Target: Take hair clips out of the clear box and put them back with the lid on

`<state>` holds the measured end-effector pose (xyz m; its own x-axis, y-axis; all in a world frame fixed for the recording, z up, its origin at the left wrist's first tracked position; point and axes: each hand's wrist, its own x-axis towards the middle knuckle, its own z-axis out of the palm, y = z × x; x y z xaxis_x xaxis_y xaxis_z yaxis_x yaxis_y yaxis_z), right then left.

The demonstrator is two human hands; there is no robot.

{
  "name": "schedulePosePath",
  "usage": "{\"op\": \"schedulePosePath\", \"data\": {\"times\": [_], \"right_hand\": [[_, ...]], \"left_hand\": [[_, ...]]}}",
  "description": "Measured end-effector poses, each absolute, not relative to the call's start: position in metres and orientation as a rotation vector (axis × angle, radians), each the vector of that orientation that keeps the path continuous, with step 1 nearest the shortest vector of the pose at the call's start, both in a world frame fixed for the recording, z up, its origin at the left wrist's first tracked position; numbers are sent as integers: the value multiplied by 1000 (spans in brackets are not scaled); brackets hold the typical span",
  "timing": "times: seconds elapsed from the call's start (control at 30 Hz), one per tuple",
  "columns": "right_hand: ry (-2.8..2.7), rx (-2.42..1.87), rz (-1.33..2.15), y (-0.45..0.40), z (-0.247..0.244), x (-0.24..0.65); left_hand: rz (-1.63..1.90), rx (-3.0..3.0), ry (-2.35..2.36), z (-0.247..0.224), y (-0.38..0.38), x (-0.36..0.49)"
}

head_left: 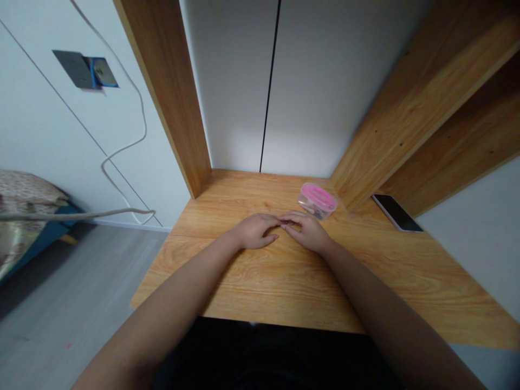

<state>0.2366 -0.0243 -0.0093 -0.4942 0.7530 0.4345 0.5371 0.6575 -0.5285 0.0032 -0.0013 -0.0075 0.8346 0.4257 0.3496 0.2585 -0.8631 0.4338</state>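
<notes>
In the head view, the left hand (255,231) and right hand (306,232) lie palm down on a wooden desk (244,287), their fingertips meeting at the middle. Both are open and relaxed, grasping nothing, with the forearms running off the bottom edge of the frame. Just beyond the right hand's fingers sits a clear box (314,207) with a pink lid, so close that I cannot tell whether they touch. Small items show through its plastic, but they are too murky to make out. Farther right, a phone (396,212) lies with its dark face up, near a wooden shelf (422,103) that rises along that side. Black clothing (268,360) fills the bottom edge. Left of the desk, a cable (142,116) hangs from a wall socket (83,70), whose blue part is hard to make out, then loops down the wall. Patterned bedding (24,216) is cut off by the left edge, above a gray floor (69,281).
</notes>
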Motion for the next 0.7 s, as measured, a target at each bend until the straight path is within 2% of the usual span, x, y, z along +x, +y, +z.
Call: {"op": "schedulePosePath", "data": {"times": [0.7], "right_hand": [[-2213, -995, 440, -24, -8, 236]], "left_hand": [[634, 2635, 519, -9, 0, 3]]}}
